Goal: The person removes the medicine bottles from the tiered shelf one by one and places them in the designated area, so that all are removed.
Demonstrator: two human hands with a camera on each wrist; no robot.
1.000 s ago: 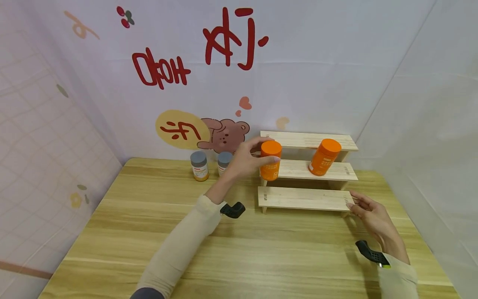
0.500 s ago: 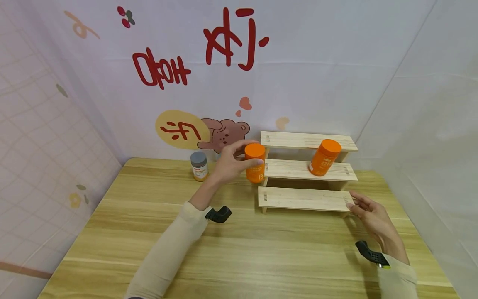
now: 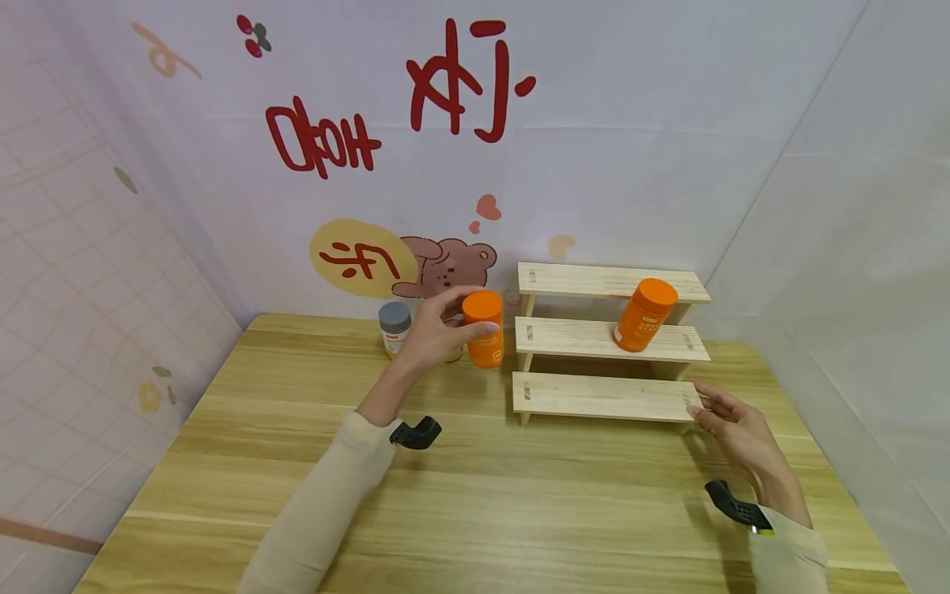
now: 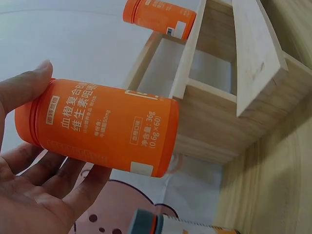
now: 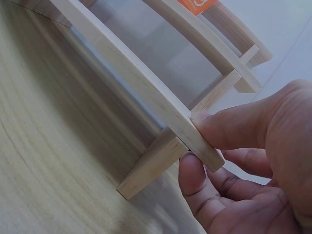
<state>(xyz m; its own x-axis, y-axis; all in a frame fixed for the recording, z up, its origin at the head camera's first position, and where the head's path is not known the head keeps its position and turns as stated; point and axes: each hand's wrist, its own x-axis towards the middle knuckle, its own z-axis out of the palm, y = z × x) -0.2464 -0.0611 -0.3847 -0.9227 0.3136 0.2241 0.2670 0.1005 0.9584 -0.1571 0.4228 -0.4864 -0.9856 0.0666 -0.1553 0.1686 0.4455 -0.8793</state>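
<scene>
An orange supplement bottle [image 3: 486, 340] with an orange lid is held in my left hand [image 3: 434, 334], lifted just left of the wooden step shelf [image 3: 594, 396]. In the left wrist view the thumb and fingers grip the bottle [image 4: 107, 126] around its lid end, with its printed label showing. My right hand [image 3: 745, 441] pinches the right end of the shelf's lowest board; the right wrist view has the thumb above this board [image 5: 146, 78] and a fingertip below. Another orange bottle [image 3: 644, 317] stands on the middle step, toward the right.
A grey-lidded bottle [image 3: 395, 323] stands at the back of the wooden table [image 3: 519, 511], left of my left hand. A second grey-lidded one is mostly hidden behind that hand. Printed white cloth walls [image 3: 631, 165] rise behind and at both sides.
My left hand has carried the orange bottle leftward and slightly down, from in front of the shelf's left end to beside it. The right hand stays on the lowest board.
</scene>
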